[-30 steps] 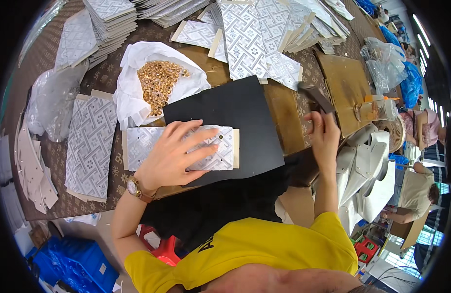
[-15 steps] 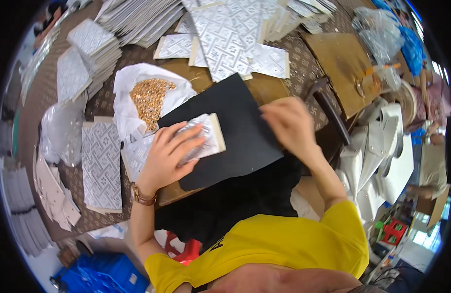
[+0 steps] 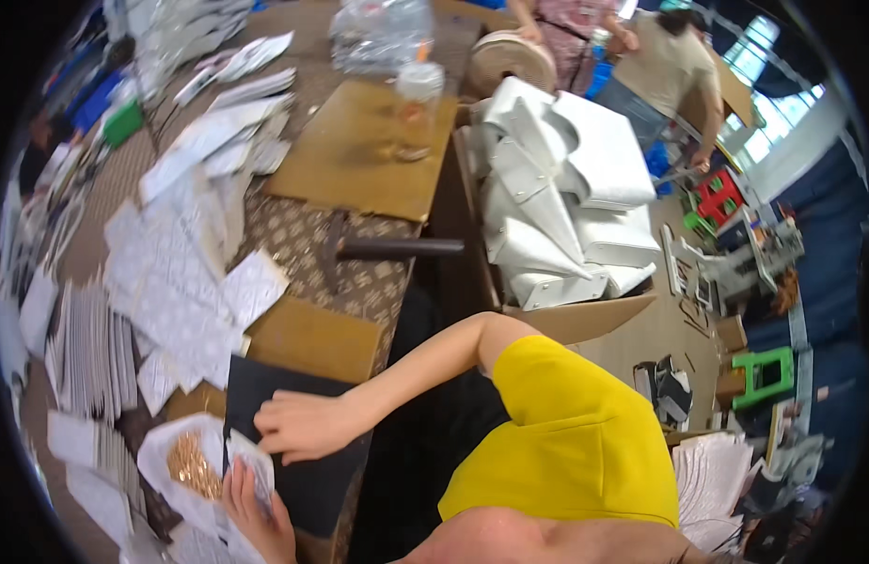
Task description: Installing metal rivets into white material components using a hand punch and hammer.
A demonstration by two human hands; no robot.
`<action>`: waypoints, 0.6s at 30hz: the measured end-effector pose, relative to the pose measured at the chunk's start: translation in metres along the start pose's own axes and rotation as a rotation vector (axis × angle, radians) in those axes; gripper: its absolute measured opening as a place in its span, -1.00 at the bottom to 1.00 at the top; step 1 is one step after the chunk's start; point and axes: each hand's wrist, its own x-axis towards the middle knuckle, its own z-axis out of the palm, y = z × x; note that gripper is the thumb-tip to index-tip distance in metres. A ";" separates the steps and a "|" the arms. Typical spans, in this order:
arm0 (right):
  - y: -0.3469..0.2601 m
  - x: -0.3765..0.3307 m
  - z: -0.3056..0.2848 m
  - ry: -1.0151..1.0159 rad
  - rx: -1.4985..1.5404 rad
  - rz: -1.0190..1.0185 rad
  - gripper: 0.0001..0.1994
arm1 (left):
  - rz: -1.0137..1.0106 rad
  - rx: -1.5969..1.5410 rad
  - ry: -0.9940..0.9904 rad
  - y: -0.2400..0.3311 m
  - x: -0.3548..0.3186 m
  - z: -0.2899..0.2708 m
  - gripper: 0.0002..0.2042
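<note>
The right hand [image 3: 303, 425] rests on the black sheet [image 3: 308, 475] on the worktop [image 3: 359, 282], fingers curled loosely, its grip holding nothing. Just nearer, the left hand [image 3: 256, 512] pinches a small patterned card [image 3: 251, 465]. Gold beads [image 3: 192, 465] lie in a white bag to the left.

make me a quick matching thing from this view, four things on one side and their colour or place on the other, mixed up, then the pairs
Things:
1. mat
2. hammer
3. small beads
4. sleeve

Matches:
A. yellow
B. golden, heaped on white plastic
C. black, under the right hand
D. lying on the patterned tablecloth, dark handle

Pairs: 1-C, 2-D, 3-B, 4-A
</note>
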 end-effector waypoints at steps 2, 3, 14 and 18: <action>0.004 0.005 0.005 -0.034 -0.048 -0.005 -0.72 | 0.019 -0.039 -0.001 -0.011 -0.005 0.003 -0.44; 0.007 0.007 0.005 -0.076 -0.052 -0.022 -0.71 | 0.044 -0.046 0.006 -0.016 -0.004 0.007 -0.44; 0.019 0.018 0.023 0.000 -0.014 -0.207 -0.84 | 0.134 -0.141 0.189 -0.036 -0.003 0.036 -0.59; 0.026 0.027 0.032 0.070 0.126 -0.235 -0.88 | 0.023 -0.152 0.166 -0.030 -0.016 0.024 -0.57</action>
